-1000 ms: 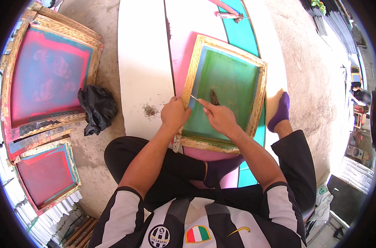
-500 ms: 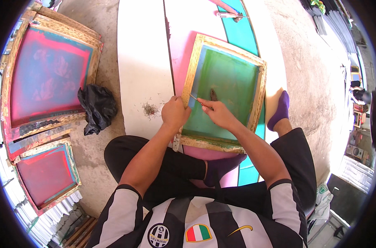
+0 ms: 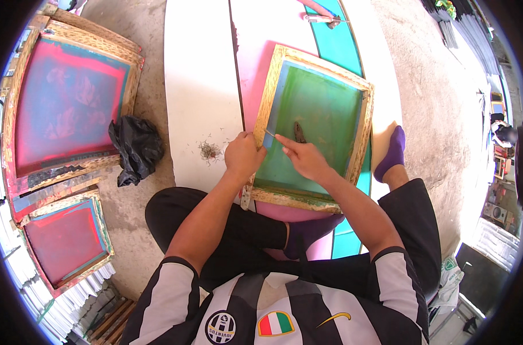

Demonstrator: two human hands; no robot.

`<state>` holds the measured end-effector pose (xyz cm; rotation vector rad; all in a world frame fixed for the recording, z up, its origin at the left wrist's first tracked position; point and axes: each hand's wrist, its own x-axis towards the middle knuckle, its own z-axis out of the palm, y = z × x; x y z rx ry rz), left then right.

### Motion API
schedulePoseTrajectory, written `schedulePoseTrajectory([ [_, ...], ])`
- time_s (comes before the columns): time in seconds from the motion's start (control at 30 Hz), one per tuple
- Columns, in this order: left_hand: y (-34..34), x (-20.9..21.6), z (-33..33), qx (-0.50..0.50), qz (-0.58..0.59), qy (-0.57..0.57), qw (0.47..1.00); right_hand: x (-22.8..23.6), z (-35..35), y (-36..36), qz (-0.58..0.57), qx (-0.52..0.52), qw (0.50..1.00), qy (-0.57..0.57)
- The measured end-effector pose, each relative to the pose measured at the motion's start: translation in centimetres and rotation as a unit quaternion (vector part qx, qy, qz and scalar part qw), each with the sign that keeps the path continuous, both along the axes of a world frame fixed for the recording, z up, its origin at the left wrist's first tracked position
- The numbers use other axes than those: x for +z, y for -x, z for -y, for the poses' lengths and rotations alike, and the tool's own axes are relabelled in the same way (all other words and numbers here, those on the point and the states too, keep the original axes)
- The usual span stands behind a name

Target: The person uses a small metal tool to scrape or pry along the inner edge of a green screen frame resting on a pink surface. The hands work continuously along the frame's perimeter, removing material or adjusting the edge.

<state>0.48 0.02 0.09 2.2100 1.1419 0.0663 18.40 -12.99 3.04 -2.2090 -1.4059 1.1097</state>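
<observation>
A wooden-framed printing screen [image 3: 264, 109] with green-stained mesh lies tilted on the striped board between my legs. My left hand [image 3: 243, 155] is closed round the frame's left side bar, knuckles up. In my right hand [image 3: 305, 158] is a thin screwdriver [image 3: 269, 133], its metal shaft pointing at the inner edge of that same bar; its handle is mostly hidden in my fingers. Dark pliers [image 3: 299, 132] lie on the mesh just beyond my right hand. Left of my left hand, a little heap of thin metal bits like staples [image 3: 209, 151] sits on the white strip.
A pale-handled cutter [image 3: 316, 19] and a hammer-like tool [image 3: 334, 23] lie at the board's far end. Two pink-and-blue screens [image 3: 71, 109] [image 3: 66, 244] lean at the left, beside a crumpled black plastic bag [image 3: 136, 150]. My purple-socked foot [image 3: 391, 154] rests by the board's right edge.
The screen has shifted very slightly to the right. My right hand has turned a little, so the screwdriver's reddish handle shows less. My left hand keeps its hold on the frame.
</observation>
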Motion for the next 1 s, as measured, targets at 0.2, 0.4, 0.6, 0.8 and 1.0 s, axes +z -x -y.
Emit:
schedulePoseTrajectory([
  [0.2,-0.6,0.4,0.2,0.004,0.006,0.007,1.0,-4.1,0.9,-1.1,-0.012,0.014,0.99,-0.137],
  [0.4,-0.1,0.3,-0.2,0.003,-0.011,0.029,1.0,-1.2,-1.0,-2.0,-0.316,-0.146,0.931,0.106],
  [0.6,-0.1,-0.1,-0.1,-0.001,-0.006,0.015,1.0,-3.0,0.1,-1.2,-0.01,0.018,0.99,-0.137],
  [0.8,-0.6,0.9,-0.4,0.005,-0.055,0.05,0.997,2.6,-2.6,-3.1,-0.449,-0.217,0.839,0.218],
  [1.0,-1.0,1.8,0.2,0.044,-0.015,0.034,0.998,1.8,-0.6,-2.0,-0.139,-0.079,0.986,-0.041],
])
